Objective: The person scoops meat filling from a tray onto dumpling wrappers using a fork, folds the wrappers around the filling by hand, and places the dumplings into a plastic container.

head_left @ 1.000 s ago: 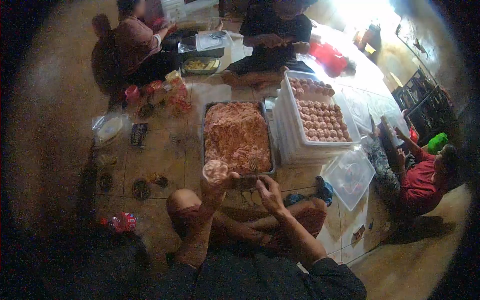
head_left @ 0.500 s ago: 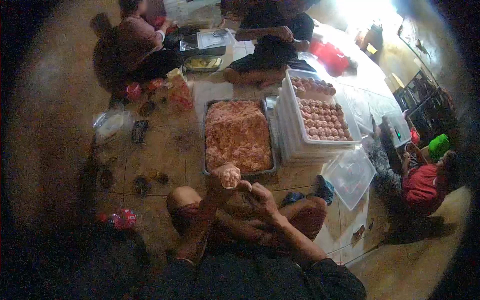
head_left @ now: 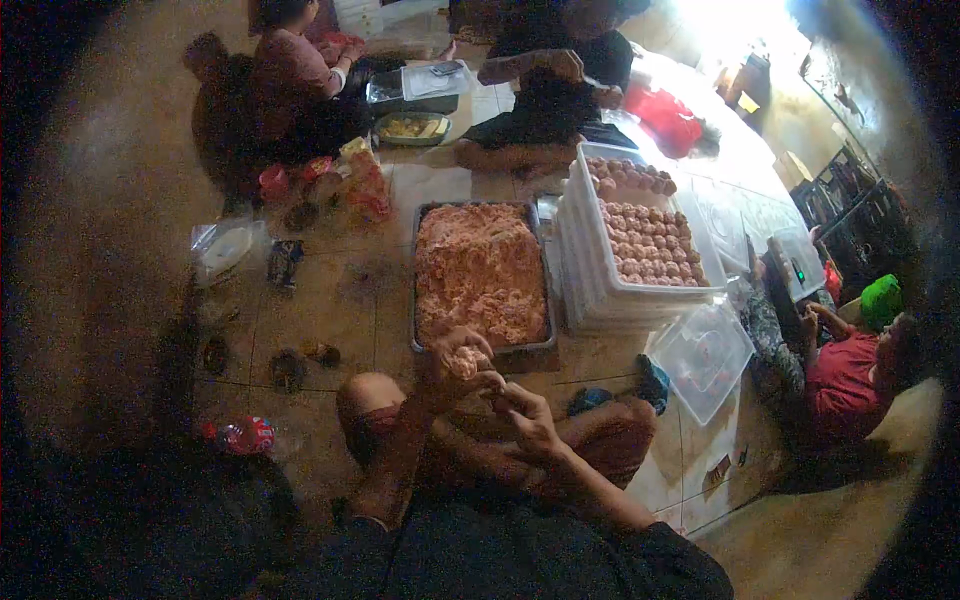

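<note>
Head view: I read L hand [head_left: 452,368] curled around a soft, meat-like clump [head_left: 466,362], approx. at the near edge of the dark rect. tray [head_left: 520,348]. R hand [head_left: 530,418] is closed on a slim utensil [head_left: 486,366]; type unclear (blur). Hands nr. each other; contact: can't tell.

CAUTION: excess L squeeze may split the clump; a loose grip may drop it past the rim onto the tiled floor [head_left: 300,325]. A utensil slip could jab L fingers.

Mat'ls: mix [head_left: 480,265], pink, coarse, pasty, uneven surface. Balls [head_left: 650,240], knobbly, roughly round, mostly in rows, in the top tub of a translucent plastic stack [head_left: 590,295].
</note>
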{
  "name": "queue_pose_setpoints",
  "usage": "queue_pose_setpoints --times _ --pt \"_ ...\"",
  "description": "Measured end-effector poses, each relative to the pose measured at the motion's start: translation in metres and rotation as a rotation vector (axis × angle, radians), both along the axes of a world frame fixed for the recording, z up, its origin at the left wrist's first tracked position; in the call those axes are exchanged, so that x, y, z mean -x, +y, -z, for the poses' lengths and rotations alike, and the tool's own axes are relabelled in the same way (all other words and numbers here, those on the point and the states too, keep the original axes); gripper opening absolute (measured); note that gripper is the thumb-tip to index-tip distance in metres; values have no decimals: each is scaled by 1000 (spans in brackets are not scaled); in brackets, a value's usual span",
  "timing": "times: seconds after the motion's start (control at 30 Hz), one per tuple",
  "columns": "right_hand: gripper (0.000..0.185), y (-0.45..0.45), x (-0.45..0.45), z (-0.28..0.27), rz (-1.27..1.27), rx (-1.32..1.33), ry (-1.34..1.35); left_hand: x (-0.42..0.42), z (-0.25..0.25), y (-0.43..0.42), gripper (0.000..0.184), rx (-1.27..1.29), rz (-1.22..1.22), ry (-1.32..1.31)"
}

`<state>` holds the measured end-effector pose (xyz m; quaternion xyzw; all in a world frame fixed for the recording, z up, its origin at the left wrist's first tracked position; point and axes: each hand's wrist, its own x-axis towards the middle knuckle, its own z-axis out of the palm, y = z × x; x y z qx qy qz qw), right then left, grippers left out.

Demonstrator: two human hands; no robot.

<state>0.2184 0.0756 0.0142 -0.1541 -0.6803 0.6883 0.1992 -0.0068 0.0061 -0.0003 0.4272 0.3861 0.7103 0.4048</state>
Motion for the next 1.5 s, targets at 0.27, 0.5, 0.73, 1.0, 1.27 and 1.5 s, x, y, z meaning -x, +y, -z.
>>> queue_pose_setpoints --times 0.27,0.5,0.73,1.0,1.27,1.5 --pt "20 11 -7 -22 148 -238 -167 -20 -57 -11 63 81 -82 -632" --pt "20 -2 -9 -2 -4 25 -43 2 -40 -23 58 129 -171 145" --pt "20 -5 11 -21 99 -566 -116 -12 -2 -9 51 110 -110 122" --pt "24 3 -19 -109 323 -444 -198 -16 -69 -23 44 211 -346 402" --pt "23 -2 -8 -112 219 -702 -126 -25 -90 -20 34 395 -344 862" --pt "15 10 15 -115 381 -426 -99 -11 -63 -15 43 897 -93 937"
